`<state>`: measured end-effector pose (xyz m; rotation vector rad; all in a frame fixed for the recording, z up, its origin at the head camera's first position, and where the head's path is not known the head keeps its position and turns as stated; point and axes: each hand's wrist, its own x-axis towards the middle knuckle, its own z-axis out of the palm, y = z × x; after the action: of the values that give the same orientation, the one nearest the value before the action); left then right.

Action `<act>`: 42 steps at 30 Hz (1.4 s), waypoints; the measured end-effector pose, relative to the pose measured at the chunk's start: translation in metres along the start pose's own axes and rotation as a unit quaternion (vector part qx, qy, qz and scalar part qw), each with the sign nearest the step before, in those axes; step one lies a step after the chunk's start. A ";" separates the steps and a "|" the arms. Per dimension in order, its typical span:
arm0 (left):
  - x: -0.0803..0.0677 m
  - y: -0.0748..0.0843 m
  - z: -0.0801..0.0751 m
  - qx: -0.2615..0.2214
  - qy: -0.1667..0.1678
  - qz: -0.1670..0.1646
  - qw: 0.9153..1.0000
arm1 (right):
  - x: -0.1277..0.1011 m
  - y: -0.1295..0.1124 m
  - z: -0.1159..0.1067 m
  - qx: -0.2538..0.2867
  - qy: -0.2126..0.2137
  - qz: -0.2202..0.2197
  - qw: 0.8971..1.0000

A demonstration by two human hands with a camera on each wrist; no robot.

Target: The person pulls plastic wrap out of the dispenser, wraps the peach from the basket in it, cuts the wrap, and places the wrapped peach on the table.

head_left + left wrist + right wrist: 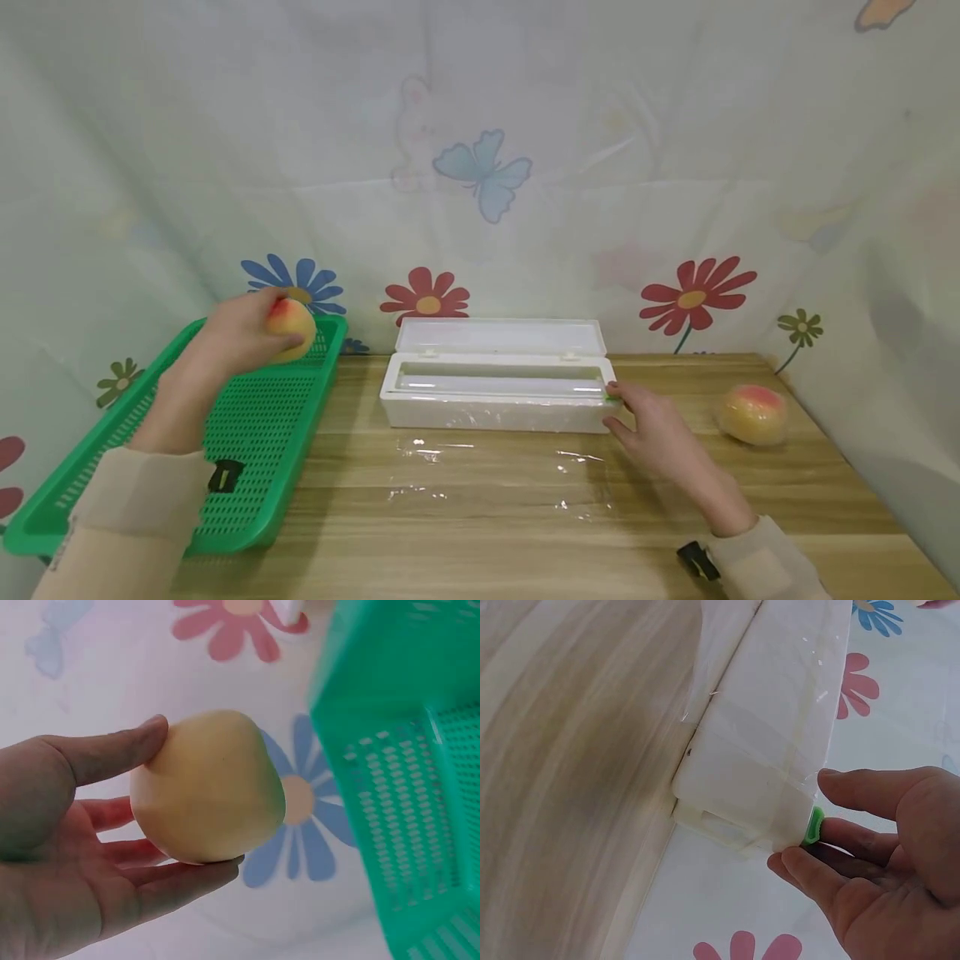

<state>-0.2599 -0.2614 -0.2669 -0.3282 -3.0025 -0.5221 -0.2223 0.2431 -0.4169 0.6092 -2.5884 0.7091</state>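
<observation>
Overhead, at left of the frame: left hand raised above the green basket, fingers curled round a peach. At centre: white film dispenser, lid open, on the wooden surface, clear film drawn out in front. Right hand at the dispenser's right end, fingers at a small green slider. Second peach at far right.

Left wrist: fingers and thumb wrapped about the peach, basket at right.

Right wrist: fingers loosely curled, fingertips on the green slider at the dispenser corner.
</observation>
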 end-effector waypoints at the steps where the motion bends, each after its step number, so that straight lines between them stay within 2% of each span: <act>1: -0.001 0.005 0.001 0.001 0.003 0.009 1.000 | 0.000 0.000 0.000 0.001 0.000 0.000 1.000; 13: -0.022 0.065 0.023 -0.012 0.027 0.052 0.998 | -0.002 0.000 0.002 -0.001 -0.001 -0.006 1.000; 18: -0.026 0.083 0.036 -0.023 0.031 0.079 0.996 | -0.001 0.001 0.001 -0.002 -0.003 -0.005 1.000; 22: -0.028 0.095 0.048 -0.033 0.033 0.102 0.994 | -0.002 0.002 0.001 0.001 -0.003 0.000 1.000; 28: -0.035 0.110 0.072 -0.031 0.034 0.110 0.993 | -0.002 0.002 0.003 0.006 -0.003 -0.005 1.000; 34: -0.037 0.121 0.098 -0.042 0.019 0.118 0.992 | -0.002 0.001 0.003 0.013 -0.012 0.001 1.000; 42: -0.035 0.138 0.132 -0.071 -0.019 0.153 0.985 | -0.001 0.003 -0.002 0.014 -0.009 -0.005 1.000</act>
<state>-0.2003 -0.0963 -0.3496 -0.8021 -2.8747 -0.7043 -0.2224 0.2463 -0.4169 0.6384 -2.5939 0.7399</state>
